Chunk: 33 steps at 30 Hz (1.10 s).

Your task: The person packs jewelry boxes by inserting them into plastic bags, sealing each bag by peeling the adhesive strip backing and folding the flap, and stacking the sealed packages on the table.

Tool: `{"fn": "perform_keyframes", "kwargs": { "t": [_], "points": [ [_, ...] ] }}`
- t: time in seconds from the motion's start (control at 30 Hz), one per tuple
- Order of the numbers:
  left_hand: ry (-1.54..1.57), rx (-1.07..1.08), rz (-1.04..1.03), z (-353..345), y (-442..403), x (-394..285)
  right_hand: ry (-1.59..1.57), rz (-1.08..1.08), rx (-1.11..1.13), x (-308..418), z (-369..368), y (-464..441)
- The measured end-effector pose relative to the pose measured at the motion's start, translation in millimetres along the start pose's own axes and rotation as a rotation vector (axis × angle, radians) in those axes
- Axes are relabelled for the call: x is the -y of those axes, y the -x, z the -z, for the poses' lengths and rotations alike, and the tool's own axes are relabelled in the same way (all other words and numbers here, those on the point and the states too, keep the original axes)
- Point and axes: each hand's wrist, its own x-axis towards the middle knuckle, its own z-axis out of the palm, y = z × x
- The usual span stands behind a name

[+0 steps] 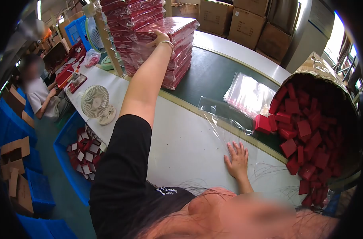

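Observation:
My left hand (160,38) reaches out to a tall stack of red packs in clear plastic wrap (179,51). It rests against the wrapped packs with the fingers apart. Flat on the white table lies my right hand (238,161), fingers spread, at the edge of a clear plastic bag (225,119). Beyond that bag, a pile of clear bags (249,93) lies on the green belt surface. Small red boxes (303,129) spill from a large carton (315,65) on its side at the right.
A small white fan (95,100) stands on the table's left part, with a green fan (94,34) behind. Below, a blue crate (64,151) holds red and white boxes. Brown cartons (245,26) are stacked at the back. Another person (42,91) sits at far left.

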Motion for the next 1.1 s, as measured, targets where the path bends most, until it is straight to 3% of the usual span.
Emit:
{"fn": "perform_keyframes", "kwargs": {
  "t": [0.07, 0.2, 0.27, 0.3, 0.33, 0.37, 0.43, 0.5, 0.53, 0.67, 0.73, 0.83, 0.9, 0.97, 1.1],
  "points": [
    [-0.048, 0.054, -0.018, -7.1, -23.0, 6.9, 0.007, 0.0, -0.001, 0.3, -0.2, -0.7],
    [-0.047, 0.092, 0.257, 0.6, -45.8, -3.0, 0.015, 0.0, 0.001, -1.0, -2.2, -1.4],
    [-0.051, 0.187, 0.297, 51.0, 27.7, -19.6, 0.022, 0.001, 0.011, -2.3, -4.1, -0.4],
    [-0.139, 0.265, 0.118, 53.3, -4.5, 12.4, 0.027, 0.005, 0.011, -2.9, -4.4, 0.0],
    [-0.114, 0.386, -0.096, 72.6, 7.6, 39.6, 0.03, 0.007, 0.017, -2.9, -5.1, -0.1],
    [0.059, 0.718, -0.116, 142.2, 106.7, 15.3, 0.032, 0.007, 0.018, -3.0, -5.4, -0.6],
    [0.098, 1.218, -0.298, 221.1, 169.6, 18.2, 0.039, -0.004, 0.022, -1.6, -5.9, -0.7],
    [0.21, 1.586, -0.255, 306.1, 226.4, -9.0, 0.041, 0.006, 0.021, -2.8, -8.6, -1.0],
    [0.397, 1.747, -0.049, 339.4, 248.5, -27.1, 0.051, 0.017, 0.017, -3.5, -10.2, -1.1],
    [0.686, 2.001, 0.326, 419.7, 297.4, -103.8, 0.068, 0.029, 0.01, -4.9, -14.5, -1.2],
    [0.738, 2.138, 0.197, 430.4, 303.1, -115.8, 0.074, 0.046, 0.009, -6.2, -15.8, 0.2],
    [0.79, 2.211, -0.179, 454.1, 300.9, -128.8, 0.097, 0.041, -0.01, -9.1, -17.2, 4.7],
    [0.709, 1.988, -0.755, 475.0, 303.4, -132.5, 0.107, 0.04, -0.018, -9.5, -20.0, 3.8],
    [0.682, 1.964, -0.891, 495.1, 306.5, -141.3, 0.101, 0.038, -0.034, -8.2, -21.0, 4.1],
    [0.738, 1.378, -1.449, 593.7, 314.4, -136.5, 0.118, 0.054, -0.038, -12.1, -22.2, 7.3]
  ]
}}
